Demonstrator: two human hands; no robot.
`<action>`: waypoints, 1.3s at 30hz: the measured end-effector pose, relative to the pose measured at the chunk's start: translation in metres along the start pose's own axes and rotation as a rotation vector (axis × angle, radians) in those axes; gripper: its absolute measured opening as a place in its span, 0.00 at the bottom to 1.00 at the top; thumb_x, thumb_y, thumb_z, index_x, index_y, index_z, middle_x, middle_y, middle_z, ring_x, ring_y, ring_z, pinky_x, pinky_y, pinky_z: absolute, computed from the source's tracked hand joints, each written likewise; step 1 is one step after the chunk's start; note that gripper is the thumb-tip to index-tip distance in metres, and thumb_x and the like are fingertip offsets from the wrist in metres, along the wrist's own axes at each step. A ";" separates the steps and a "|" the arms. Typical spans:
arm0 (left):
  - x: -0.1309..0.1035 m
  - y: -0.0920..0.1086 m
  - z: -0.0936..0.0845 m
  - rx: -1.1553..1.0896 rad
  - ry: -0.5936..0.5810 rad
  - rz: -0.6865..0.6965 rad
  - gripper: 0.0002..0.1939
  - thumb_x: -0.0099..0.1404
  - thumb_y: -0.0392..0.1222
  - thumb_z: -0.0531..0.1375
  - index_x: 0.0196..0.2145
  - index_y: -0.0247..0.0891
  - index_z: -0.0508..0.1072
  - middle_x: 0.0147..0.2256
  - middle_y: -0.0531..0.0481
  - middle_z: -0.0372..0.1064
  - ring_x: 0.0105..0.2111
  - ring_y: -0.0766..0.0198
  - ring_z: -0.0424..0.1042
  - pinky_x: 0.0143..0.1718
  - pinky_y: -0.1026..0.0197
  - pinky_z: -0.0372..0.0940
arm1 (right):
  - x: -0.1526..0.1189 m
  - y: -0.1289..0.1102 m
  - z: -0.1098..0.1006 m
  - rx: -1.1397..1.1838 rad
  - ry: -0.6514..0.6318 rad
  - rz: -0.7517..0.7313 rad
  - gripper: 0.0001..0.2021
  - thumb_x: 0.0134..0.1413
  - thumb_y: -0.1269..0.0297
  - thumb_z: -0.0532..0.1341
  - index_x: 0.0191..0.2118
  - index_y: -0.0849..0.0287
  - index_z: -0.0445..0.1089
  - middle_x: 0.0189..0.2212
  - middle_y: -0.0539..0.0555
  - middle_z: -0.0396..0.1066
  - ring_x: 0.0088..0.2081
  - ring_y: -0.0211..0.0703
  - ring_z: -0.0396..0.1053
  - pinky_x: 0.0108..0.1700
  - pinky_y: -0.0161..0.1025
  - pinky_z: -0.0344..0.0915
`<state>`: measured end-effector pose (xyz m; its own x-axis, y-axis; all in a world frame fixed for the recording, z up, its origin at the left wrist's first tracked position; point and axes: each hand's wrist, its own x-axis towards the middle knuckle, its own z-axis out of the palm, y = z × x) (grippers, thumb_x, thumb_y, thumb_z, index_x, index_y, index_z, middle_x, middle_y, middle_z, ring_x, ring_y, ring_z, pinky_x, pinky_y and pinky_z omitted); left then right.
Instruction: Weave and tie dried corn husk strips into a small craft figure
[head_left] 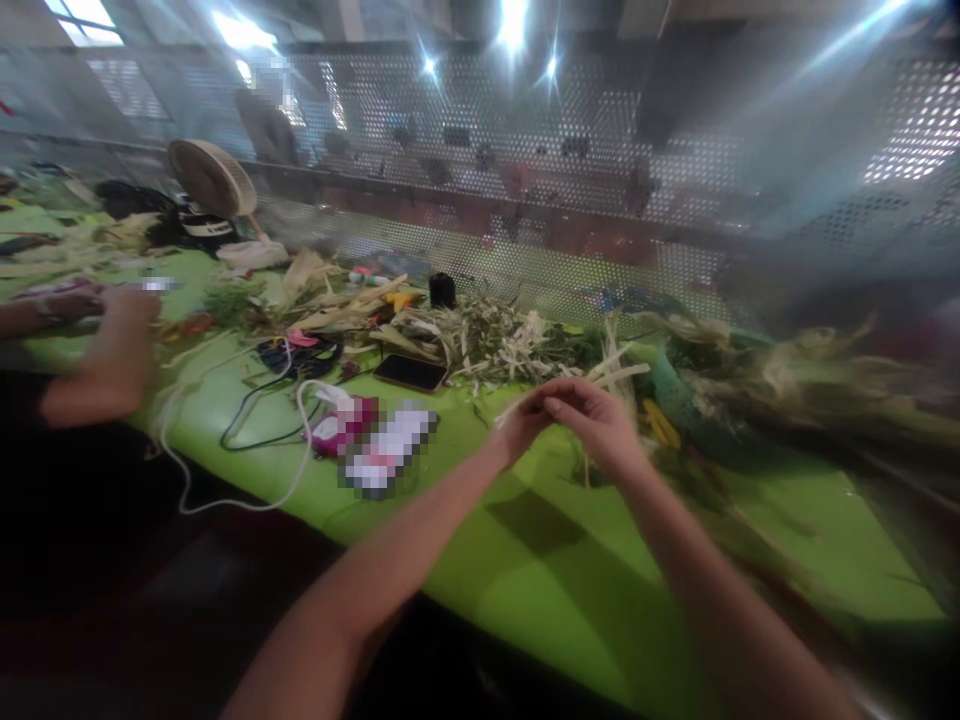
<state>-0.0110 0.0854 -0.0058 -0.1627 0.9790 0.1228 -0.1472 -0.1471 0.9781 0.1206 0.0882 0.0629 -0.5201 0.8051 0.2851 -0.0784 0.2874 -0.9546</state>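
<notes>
My left hand [523, 424] and my right hand [592, 412] meet above the green table [555, 610], fingers closed together. A thin pale strip [507, 413] shows beside my left hand; whatever lies between the fingertips is too small to make out. Just behind the hands are dried pale husk strips [619, 372] and a heap of light shredded pieces [529, 345]. A dark phone [410, 372] lies left of the heap. Nearer me is a magenta and white packet [345, 425], beside a blurred-out flat item [388, 452].
A green basket [675, 385] piled with dried husks stands at the right. White cable [176, 470] loops across the left side. Another person's arms [112, 350] work at the far left, near a round fan [212, 178]. A perforated metal screen [480, 150] rises behind the table.
</notes>
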 end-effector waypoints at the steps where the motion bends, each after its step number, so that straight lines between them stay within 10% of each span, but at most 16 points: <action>1: 0.000 0.001 -0.001 -0.014 -0.008 -0.014 0.16 0.54 0.50 0.67 0.34 0.34 0.77 0.28 0.51 0.72 0.29 0.67 0.66 0.32 0.63 0.60 | 0.000 -0.004 -0.003 0.006 0.035 -0.010 0.12 0.50 0.56 0.68 0.38 0.56 0.75 0.35 0.52 0.77 0.36 0.42 0.73 0.42 0.40 0.69; 9: 0.001 0.013 -0.006 0.036 -0.017 -0.064 0.16 0.57 0.52 0.63 0.32 0.34 0.75 0.27 0.50 0.69 0.27 0.68 0.62 0.31 0.63 0.55 | 0.011 -0.005 -0.037 -0.143 0.453 0.036 0.18 0.42 0.49 0.71 0.27 0.59 0.71 0.21 0.49 0.69 0.23 0.36 0.64 0.25 0.34 0.64; 17: -0.004 0.013 -0.001 0.050 -0.060 -0.053 0.15 0.58 0.51 0.63 0.31 0.34 0.76 0.27 0.50 0.70 0.27 0.68 0.63 0.31 0.62 0.53 | 0.015 0.010 -0.035 -0.195 0.439 0.081 0.16 0.41 0.51 0.68 0.27 0.60 0.70 0.23 0.49 0.69 0.25 0.37 0.64 0.27 0.35 0.64; 33: 0.000 0.014 0.000 -0.409 0.229 -0.146 0.09 0.50 0.41 0.70 0.28 0.35 0.76 0.26 0.52 0.70 0.26 0.72 0.65 0.29 0.67 0.58 | 0.013 0.009 -0.027 -0.156 0.323 0.236 0.09 0.34 0.61 0.64 0.18 0.58 0.64 0.14 0.47 0.63 0.19 0.35 0.59 0.22 0.34 0.56; 39: -0.002 0.018 0.001 -0.587 0.041 -0.228 0.12 0.50 0.39 0.71 0.32 0.33 0.76 0.26 0.52 0.71 0.24 0.74 0.65 0.28 0.67 0.59 | 0.018 0.042 -0.028 0.008 0.265 0.329 0.11 0.32 0.60 0.66 0.17 0.58 0.64 0.13 0.46 0.63 0.17 0.33 0.57 0.19 0.33 0.52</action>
<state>-0.0120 0.0807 0.0116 -0.0999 0.9903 -0.0962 -0.6918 0.0004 0.7221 0.1314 0.1291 0.0299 -0.2824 0.9590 -0.0237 0.0479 -0.0106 -0.9988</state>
